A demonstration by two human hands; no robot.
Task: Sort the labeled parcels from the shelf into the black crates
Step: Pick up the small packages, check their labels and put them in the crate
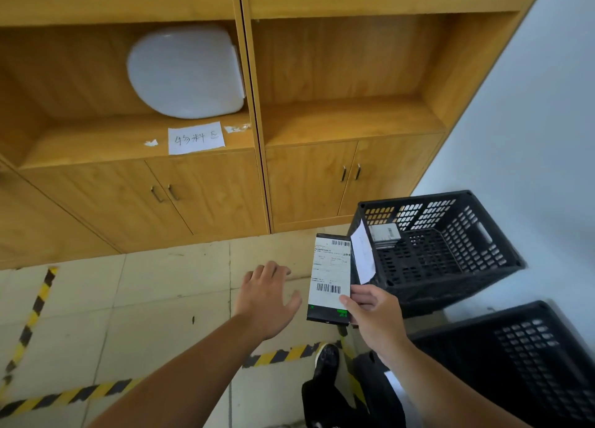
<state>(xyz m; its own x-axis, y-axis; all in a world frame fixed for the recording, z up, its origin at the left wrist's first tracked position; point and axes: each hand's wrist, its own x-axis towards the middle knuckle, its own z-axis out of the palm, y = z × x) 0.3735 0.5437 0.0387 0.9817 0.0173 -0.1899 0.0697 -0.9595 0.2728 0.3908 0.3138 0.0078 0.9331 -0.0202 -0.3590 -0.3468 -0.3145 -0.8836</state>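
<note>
My right hand [373, 318] grips a flat black parcel [328, 311] by its lower right corner; a white barcode label covers most of its face. The parcel stands upright just left of the upper black crate [450, 273]. Inside that crate lies a small labeled parcel [384, 234], and a white paper [363, 257] hangs on its near left wall. A second black crate [528, 363] sits at the lower right. My left hand [267, 295] hovers open with spread fingers, left of the held parcel and holding nothing. A white oval parcel [185, 73] rests in the left shelf bay.
The wooden shelf unit [322, 125] fills the upper view, with a handwritten paper sign [195, 137] on its ledge and closed cabinet doors below. Yellow-black tape [64, 395] marks the tiled floor. My shoe [325, 363] shows near the bottom. A white wall stands to the right.
</note>
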